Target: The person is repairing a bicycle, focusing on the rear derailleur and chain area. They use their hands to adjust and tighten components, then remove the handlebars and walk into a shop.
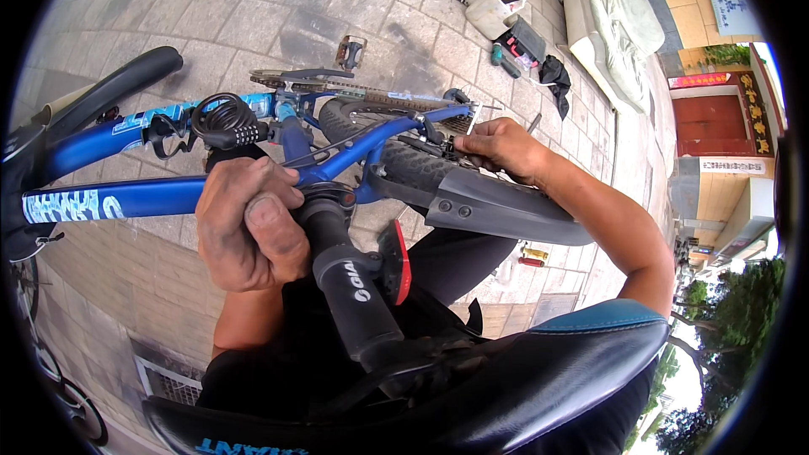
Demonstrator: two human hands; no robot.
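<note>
A blue bicycle frame [160, 195] stretches across the view from the left. My left hand [251, 223] is curled into a fist over the rear end of its top tube, beside the black seat post [352, 286]; what its fingers close round is hidden. My right hand [503, 147] reaches over the rear wheel, fingertips pinched at small metal parts by the rear brake [442, 141]. A slim silver piece [474, 118] stands up beside those fingertips. Under my right wrist runs the black rear mudguard [506, 206], above the knobby tyre [413, 167].
Close in front of me is the black and blue saddle [522, 379], with a red reflector [394, 261] on the post. A coiled cable lock [226, 122] hangs on the frame. On the paving lie a pedal [350, 52], a drill [504, 61] and a tool bag [495, 13].
</note>
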